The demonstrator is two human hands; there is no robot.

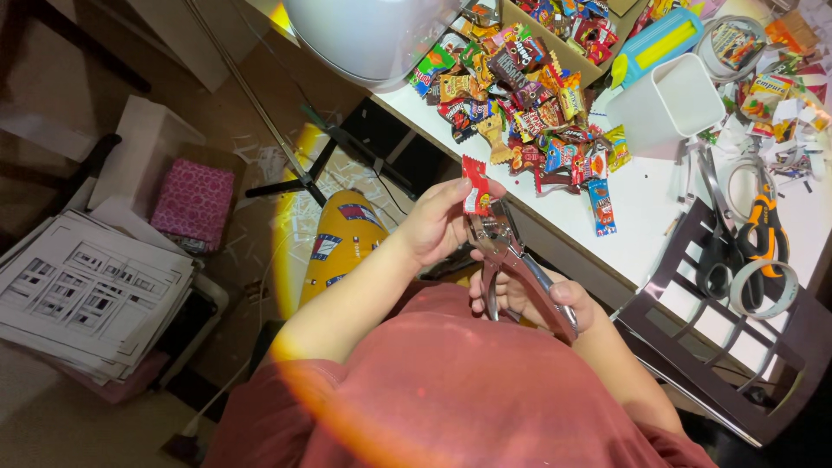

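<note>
Right hand (529,299), fingers clamped on a metal hole punch (511,260); left hand (438,221) pinches a red candy packet (475,186) off the bench (641,208) edge.

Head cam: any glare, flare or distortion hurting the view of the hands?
Head view: an orange flare arc crosses the red shirt and floor; wide-angle tilt bends the white table; left hand, red candy packet and metal hole punch stay sharp and well lit.

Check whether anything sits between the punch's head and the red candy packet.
Nothing visible does. The left hand holds the red candy packet right at the head of the metal hole punch, gripped by the right hand.
</note>
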